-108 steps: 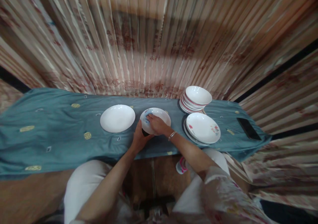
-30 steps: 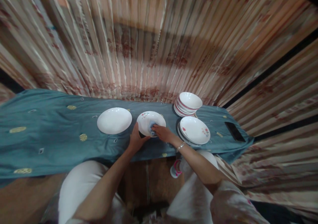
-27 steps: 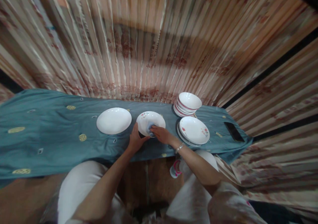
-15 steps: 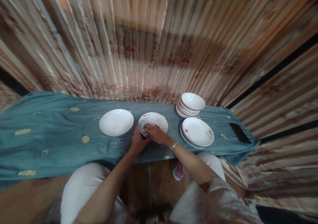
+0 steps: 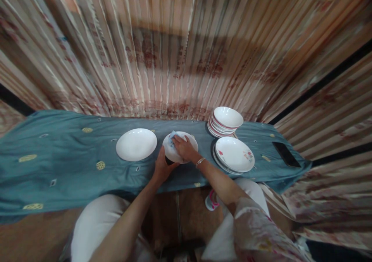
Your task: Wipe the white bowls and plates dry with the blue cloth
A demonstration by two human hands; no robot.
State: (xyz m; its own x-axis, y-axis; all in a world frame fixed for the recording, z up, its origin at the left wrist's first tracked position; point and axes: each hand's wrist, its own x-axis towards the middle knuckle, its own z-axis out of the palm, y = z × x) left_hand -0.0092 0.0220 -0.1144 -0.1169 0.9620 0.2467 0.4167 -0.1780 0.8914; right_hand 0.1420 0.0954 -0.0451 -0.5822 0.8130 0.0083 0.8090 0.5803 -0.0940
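The left hand (image 5: 161, 168) grips the near rim of the white plate (image 5: 180, 152) at mid-bench (image 5: 66, 161), tilted toward the person — the right hand (image 5: 183, 148), palm down, presses a blue cloth (image 5: 172, 136) into it.

Left: bare cloth (image 5: 58, 165) open; right: 2 plate stacks (image 5: 234, 153) block.

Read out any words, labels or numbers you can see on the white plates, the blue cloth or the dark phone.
None can be read.
The flowered white plates carry only red flower prints.
The teal embroidered tablecloth shows yellow motifs, no letters.
The dark flat phone has a blank screen.
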